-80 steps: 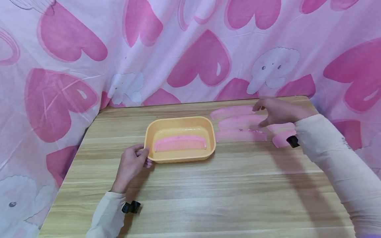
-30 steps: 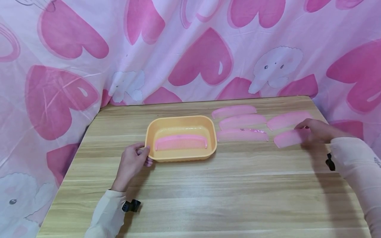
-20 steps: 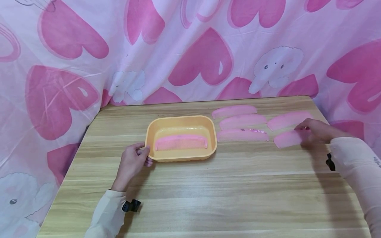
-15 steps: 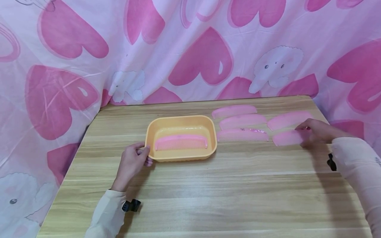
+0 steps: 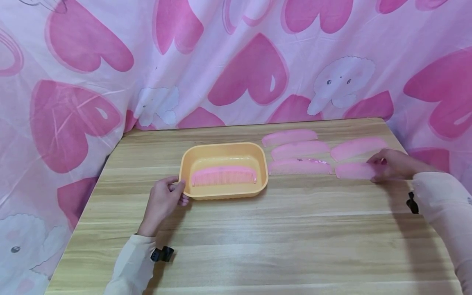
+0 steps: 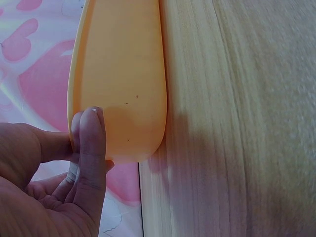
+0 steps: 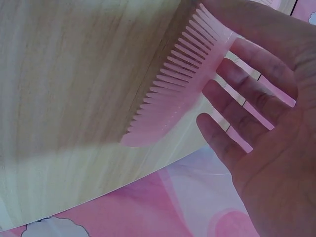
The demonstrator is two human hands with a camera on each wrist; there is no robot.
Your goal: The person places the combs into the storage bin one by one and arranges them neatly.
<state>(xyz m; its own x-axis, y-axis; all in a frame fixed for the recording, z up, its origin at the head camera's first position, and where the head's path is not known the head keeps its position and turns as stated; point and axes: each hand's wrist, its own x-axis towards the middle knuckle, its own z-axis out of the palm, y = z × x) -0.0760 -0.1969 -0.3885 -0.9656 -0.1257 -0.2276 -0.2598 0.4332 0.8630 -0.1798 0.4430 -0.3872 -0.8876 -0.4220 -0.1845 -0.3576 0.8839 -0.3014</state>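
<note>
A shallow yellow-orange plastic basin [image 5: 223, 196] stands on the table, with one pink comb [image 5: 223, 177] lying inside it. My left hand [image 5: 164, 201] pinches the basin's left front corner; the left wrist view shows the thumb and fingers on either side of its wall [image 6: 118, 74]. At the table's right, my right hand [image 5: 394, 164] holds the right end of another pink comb [image 5: 354, 170] between thumb and fingers. In the right wrist view that comb [image 7: 173, 98] lies flat on the wood, teeth towards the thumb side, its far end partly hidden by the hand.
Three more pink combs [image 5: 300, 150] lie in a column right of the basin, the front one [image 5: 300, 166] close to its rim. A further comb [image 5: 357, 148] lies behind my right hand. A pink heart-patterned cloth [image 5: 247, 73] hangs along the table's back edge.
My right hand has gone from above the comb column to the front right comb. That comb has turned straighter and slid slightly left. The left hand and basin have stayed put.
</note>
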